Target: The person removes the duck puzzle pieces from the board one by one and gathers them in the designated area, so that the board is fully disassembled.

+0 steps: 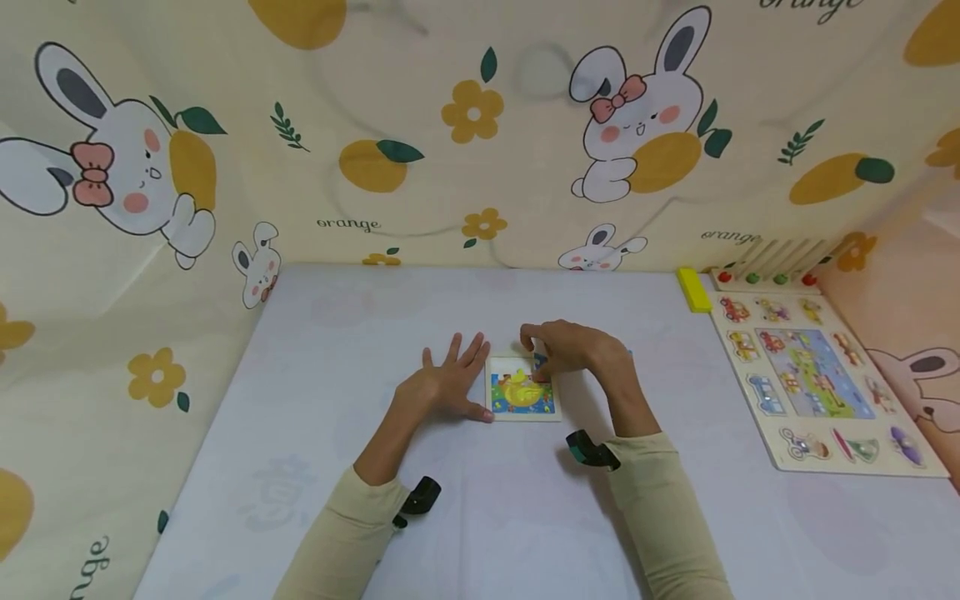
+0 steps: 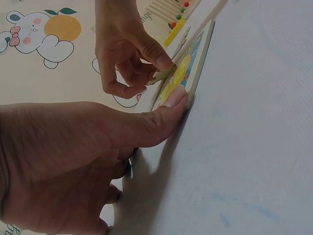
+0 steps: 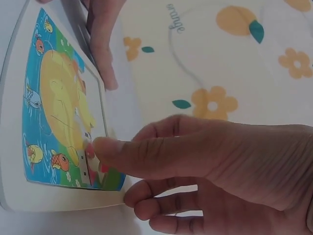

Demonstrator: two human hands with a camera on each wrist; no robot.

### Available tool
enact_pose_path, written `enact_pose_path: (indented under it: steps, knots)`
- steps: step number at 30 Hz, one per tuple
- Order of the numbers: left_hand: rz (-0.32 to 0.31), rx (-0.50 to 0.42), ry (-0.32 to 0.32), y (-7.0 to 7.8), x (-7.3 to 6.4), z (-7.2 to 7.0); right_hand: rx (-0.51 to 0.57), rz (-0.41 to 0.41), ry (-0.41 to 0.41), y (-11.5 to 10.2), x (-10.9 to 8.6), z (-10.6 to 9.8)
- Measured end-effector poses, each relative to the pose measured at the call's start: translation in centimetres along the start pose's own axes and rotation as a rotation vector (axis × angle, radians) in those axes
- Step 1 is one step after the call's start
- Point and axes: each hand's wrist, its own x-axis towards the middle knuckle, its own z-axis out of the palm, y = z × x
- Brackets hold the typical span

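A small framed jigsaw puzzle with a yellow duck, fish and blue water lies on the table. My left hand is beside it with fingers spread, and its thumb presses the frame's near left corner. Between thumb and fingers, my right hand pinches a puzzle piece over the board's far right corner. In the right wrist view, the right thumb partly covers that piece. A bare white strip of the board shows along the far side of the picture.
A wooden puzzle board with vehicle and toy pictures lies at the right. Behind it stands a rack of pegs with red and green beads. A yellow block sits at its far left corner. Rabbit-print cloth hangs behind the table.
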Motion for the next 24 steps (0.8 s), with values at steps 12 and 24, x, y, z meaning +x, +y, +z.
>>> enact_pose_path:
  steps: [12, 24]
  knots:
    - [0.004, -0.014, 0.005, 0.0, -0.2, 0.0, 0.148, -0.158, 0.147, 1.6, -1.9, -1.1]
    - [0.0, -0.026, 0.003, 0.1, -0.2, 0.1, 0.196, 0.073, 0.327, 7.0, -8.3, -3.0]
